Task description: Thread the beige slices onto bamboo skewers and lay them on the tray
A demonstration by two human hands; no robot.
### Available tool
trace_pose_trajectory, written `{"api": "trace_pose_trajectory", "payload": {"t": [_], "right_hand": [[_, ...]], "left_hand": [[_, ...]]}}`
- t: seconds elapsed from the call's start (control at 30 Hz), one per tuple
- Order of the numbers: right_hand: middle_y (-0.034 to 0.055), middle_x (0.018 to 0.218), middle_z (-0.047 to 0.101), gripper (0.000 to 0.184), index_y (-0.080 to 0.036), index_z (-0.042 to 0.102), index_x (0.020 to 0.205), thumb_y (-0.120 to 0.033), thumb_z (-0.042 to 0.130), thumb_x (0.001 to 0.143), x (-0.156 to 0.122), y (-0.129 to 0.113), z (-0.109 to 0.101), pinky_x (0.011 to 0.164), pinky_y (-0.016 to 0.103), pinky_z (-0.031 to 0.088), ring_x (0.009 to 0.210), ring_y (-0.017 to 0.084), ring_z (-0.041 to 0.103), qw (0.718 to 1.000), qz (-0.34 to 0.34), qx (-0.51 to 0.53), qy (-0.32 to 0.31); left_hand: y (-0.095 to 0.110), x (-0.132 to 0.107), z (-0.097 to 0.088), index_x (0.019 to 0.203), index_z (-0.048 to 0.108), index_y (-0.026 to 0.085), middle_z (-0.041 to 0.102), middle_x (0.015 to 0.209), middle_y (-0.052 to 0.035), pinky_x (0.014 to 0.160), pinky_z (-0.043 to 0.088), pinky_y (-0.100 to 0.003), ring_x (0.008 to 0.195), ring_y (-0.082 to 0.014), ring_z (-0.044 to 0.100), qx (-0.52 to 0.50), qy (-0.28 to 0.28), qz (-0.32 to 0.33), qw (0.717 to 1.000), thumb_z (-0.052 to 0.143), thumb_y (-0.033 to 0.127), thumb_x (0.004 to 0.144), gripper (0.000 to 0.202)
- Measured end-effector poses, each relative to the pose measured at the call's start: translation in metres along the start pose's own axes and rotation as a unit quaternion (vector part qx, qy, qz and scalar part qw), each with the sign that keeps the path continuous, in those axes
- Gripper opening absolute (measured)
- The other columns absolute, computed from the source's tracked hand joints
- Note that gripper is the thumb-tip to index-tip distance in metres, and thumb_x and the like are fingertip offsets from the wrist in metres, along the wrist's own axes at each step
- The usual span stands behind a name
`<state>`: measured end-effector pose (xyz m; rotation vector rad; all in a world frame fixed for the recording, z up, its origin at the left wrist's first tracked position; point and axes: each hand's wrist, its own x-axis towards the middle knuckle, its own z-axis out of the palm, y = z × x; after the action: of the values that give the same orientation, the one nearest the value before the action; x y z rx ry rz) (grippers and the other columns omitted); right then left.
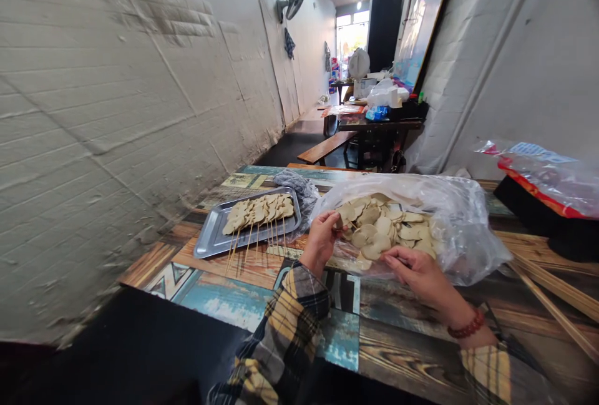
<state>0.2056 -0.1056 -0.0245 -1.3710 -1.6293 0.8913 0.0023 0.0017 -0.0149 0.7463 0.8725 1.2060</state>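
Note:
A clear plastic bag (461, 221) lies on the table, full of pale round slices (388, 230). My left hand (321, 239) is closed at the bag's left opening, its fingers pinching the plastic edge beside a slice. At the bag's near edge my right hand (416, 268) has its fingers curled on the plastic; a red bead bracelet is on that wrist. To the left, a metal tray (213, 239) holds several skewers (259, 211) threaded with the same slices, sticks pointing toward me.
The patterned wooden table (224, 296) stands against a white brick wall on the left. Loose bamboo skewers (556, 296) lie at the right. A red-and-clear packet (547, 174) rests on a dark object. A bench and cluttered tables (374, 121) fill the corridor behind.

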Motion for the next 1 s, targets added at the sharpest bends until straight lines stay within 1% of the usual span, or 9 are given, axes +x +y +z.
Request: {"api": "trace_pose_trajectory", "payload": {"t": [0.2,0.4,0.5,0.67,0.77,1.0], "right_hand": [[-0.0026,0.051,0.053,0.035,-0.02,0.073,0.079,-0.049,0.057,0.091,-0.002,0.006,-0.001,0.05,0.026,0.035,0.048,0.015,0.048,1.0,-0.003,-0.013,-0.011],[-0.0031,0.053,0.053,0.036,-0.02,0.073,0.084,-0.05,0.056,0.093,-0.003,0.011,-0.001,0.05,0.026,0.034,0.049,0.014,0.048,1.0,0.01,-0.015,-0.018],[-0.0032,0.052,0.052,0.038,-0.019,0.073,0.085,-0.051,0.054,0.093,-0.002,0.012,0.0,0.051,0.027,0.033,0.049,0.014,0.047,1.0,0.011,-0.017,-0.02],[-0.0034,0.052,0.051,0.039,-0.018,0.072,0.086,-0.051,0.053,0.093,-0.002,0.009,0.001,0.051,0.026,0.033,0.049,0.014,0.046,0.999,0.018,-0.014,-0.024],[-0.0039,0.051,0.05,0.04,-0.017,0.072,0.086,-0.051,0.053,0.092,-0.002,0.009,0.001,0.05,0.026,0.032,0.049,0.014,0.045,0.999,0.025,-0.014,-0.018],[-0.0041,0.052,0.05,0.04,-0.018,0.071,0.086,-0.052,0.053,0.091,-0.001,0.01,0.002,0.05,0.026,0.031,0.048,0.014,0.044,0.999,0.034,0.002,-0.016]], "left_hand": [[0.002,-0.003,0.001,0.072,0.063,0.015,0.062,0.063,0.0026,0.046,0.038,-0.02,0.05,-0.008,0.055,-0.024,-0.011,-0.036,0.999,0.082,0.03,0.059,0.027],[-0.001,-0.002,-0.001,0.07,0.064,0.014,0.059,0.061,0.0031,0.044,0.035,-0.019,0.047,-0.0062,0.05,-0.016,-0.019,-0.04,0.999,0.086,0.03,0.058,0.029],[-0.002,-0.002,-0.002,0.071,0.065,0.014,0.06,0.062,0.0025,0.045,0.035,-0.019,0.049,-0.0069,0.051,0.005,-0.021,-0.021,1.0,0.087,0.034,0.058,0.033],[-0.002,-0.004,0.001,0.066,0.064,0.015,0.057,0.06,0.0035,0.049,0.035,-0.02,0.05,-0.0068,0.048,0.041,-0.009,0.025,0.999,0.088,0.042,0.054,0.039],[-0.001,-0.006,0.003,0.066,0.064,0.016,0.056,0.059,0.0039,0.051,0.035,-0.021,0.052,-0.0078,0.048,0.052,-0.013,0.04,0.998,0.086,0.044,0.056,0.037],[-0.001,-0.007,0.005,0.068,0.065,0.016,0.056,0.058,0.0028,0.052,0.03,-0.023,0.053,-0.0089,0.045,0.1,-0.015,0.09,0.991,0.076,0.041,0.063,0.028]]}}
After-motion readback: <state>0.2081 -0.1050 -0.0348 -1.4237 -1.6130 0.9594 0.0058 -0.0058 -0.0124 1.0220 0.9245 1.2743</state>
